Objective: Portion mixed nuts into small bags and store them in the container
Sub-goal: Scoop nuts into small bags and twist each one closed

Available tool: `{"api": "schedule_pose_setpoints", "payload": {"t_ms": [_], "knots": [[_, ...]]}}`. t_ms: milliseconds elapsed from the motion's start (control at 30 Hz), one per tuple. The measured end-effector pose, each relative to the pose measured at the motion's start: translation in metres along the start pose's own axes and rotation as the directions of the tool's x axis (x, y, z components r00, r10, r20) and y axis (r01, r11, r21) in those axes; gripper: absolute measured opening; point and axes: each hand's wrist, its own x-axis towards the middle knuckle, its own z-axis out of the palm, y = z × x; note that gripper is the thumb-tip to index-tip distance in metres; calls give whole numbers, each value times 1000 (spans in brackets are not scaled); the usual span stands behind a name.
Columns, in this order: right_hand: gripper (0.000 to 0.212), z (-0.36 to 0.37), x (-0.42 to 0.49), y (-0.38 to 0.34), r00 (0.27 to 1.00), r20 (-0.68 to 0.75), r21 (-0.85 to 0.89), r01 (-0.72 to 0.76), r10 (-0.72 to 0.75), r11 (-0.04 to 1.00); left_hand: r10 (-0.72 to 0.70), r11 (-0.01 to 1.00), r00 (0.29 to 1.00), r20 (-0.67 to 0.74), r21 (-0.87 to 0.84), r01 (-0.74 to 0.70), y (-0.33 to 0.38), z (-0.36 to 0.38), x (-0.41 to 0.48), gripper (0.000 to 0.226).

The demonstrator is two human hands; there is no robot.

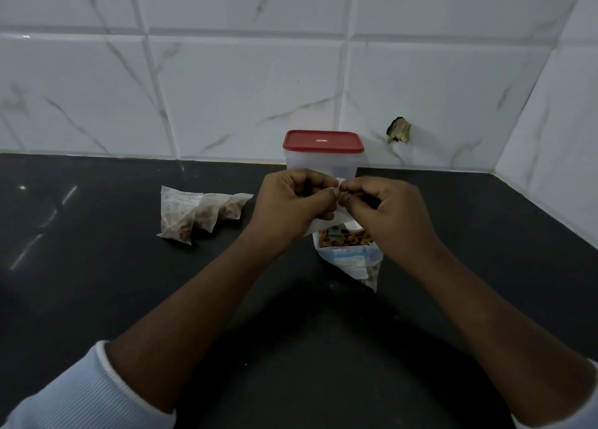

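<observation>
dim, bluish light; soft glare streaks on the dark counter (48,228), wide-angle bending at edges

Left hand (291,199) and right hand (385,208) hide most of the small bag (318,226); lid (323,141) print illegible.

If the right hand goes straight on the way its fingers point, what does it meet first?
Probably the left hand, just across the small clear plastic bag that it and the right hand both pinch; depth is unclear.
</observation>
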Motion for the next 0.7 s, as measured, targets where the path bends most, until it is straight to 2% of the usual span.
{"api": "schedule_pose_setpoints", "payload": {"t_ms": [67,133,200,267,333,367,433,500,567,700], "knots": [[23,0,0,1,998,16,-131,66,-64,989,-1,1000,1000,8,1,1,0,-2,1,9],[25,-1,0,1,994,39,-190,106,-101,976,13,1000,1000,21,27,-14,2,-2,0,9],[27,-3,0,-1,996,39,-164,85,-79,983,23,999,1000,-7,36,-22,3,0,-1,9],[28,-5,0,0,999,18,-132,51,-49,990,26,998,994,-109,61,-19,0,0,2,11],[29,-6,0,2,1000,8,-102,9,-8,995,-13,992,975,-223,123,41,-4,-7,9,17],[28,-6,0,3,1000,11,-65,-15,16,998,-79,986,966,-244,120,111,-4,-11,12,20],[22,-6,1,5,998,19,15,-53,53,998,-282,957,934,-220,9,291,-2,-19,16,18],[15,-5,1,4,998,27,58,-65,63,996,-441,889,886,-140,-199,411,1,-23,18,8],[15,-4,1,5,997,33,82,-71,69,994,-486,829,870,-80,-357,430,0,-24,21,19],[18,-4,2,7,995,34,127,-93,90,988,-485,777,872,-65,-491,395,-3,-25,25,18]]}}
